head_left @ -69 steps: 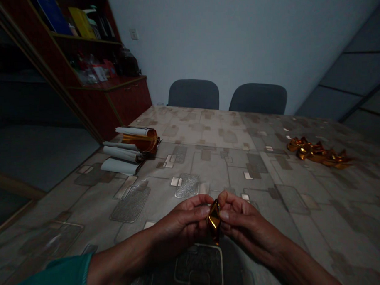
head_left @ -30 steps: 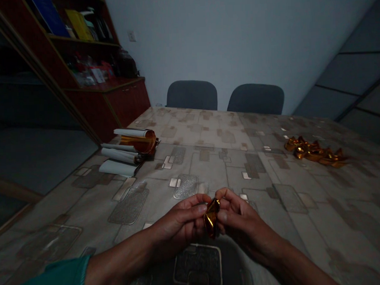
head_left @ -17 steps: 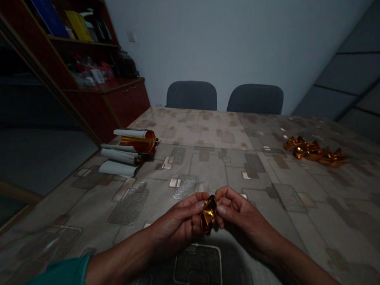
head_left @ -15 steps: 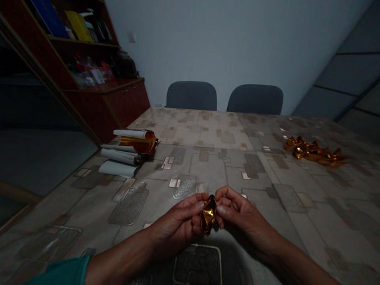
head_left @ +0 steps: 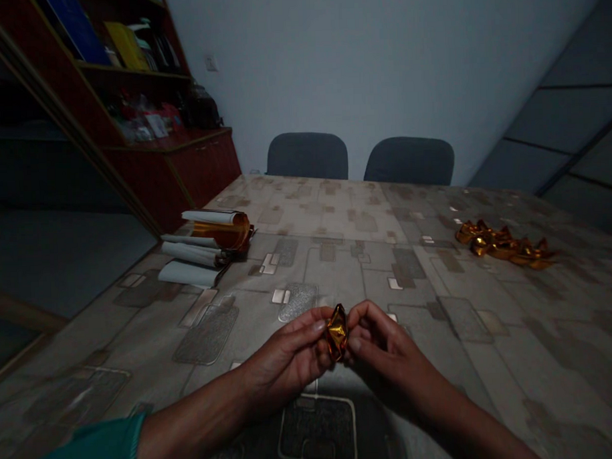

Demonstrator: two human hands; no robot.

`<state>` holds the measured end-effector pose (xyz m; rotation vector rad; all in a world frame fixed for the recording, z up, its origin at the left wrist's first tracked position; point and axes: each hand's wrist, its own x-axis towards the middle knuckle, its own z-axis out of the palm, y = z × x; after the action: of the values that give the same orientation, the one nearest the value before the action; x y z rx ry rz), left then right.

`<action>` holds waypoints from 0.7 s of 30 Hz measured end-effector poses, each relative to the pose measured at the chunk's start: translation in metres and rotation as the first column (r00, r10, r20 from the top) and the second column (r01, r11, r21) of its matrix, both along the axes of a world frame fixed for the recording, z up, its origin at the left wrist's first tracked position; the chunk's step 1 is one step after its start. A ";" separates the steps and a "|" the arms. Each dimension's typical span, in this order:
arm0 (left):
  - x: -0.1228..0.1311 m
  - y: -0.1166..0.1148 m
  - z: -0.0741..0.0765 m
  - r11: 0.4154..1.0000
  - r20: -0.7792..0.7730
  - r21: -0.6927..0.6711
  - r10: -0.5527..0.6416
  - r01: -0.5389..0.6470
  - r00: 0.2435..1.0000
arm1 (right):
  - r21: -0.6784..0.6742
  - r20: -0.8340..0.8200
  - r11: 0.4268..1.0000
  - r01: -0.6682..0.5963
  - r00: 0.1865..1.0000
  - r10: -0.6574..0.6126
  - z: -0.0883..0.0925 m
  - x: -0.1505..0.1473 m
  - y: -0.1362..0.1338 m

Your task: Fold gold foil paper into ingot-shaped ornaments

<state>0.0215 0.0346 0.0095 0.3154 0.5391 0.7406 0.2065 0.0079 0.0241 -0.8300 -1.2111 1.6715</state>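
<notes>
Head view: fingers pinched narrowly from both sides on crumpled gold foil, light fingertip pressure suiting its thinness.

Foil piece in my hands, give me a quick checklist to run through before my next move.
1. Foil piece held by both hands: ok, pinched between the left hand and right hand.
2. Foil's folds tight: cannot tell, the fingers hide part of it.
3. Gold pile apart from the hands: ok, over on the right of the table.
4. Gold roll and white rolls apart from the hands: ok, on the left.
5. Light: not ok, the view is dim.
</notes>
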 end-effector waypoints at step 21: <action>-0.002 -0.005 0.001 0.988 -0.104 0.151 -0.012 0.028 0.995 | 0.068 0.174 0.997 -0.029 0.985 0.017 0.001 0.000 -0.001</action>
<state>0.0196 0.0296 0.0106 0.5023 0.5769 0.7508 0.2070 0.0065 0.0252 -0.9370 -1.3951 1.5914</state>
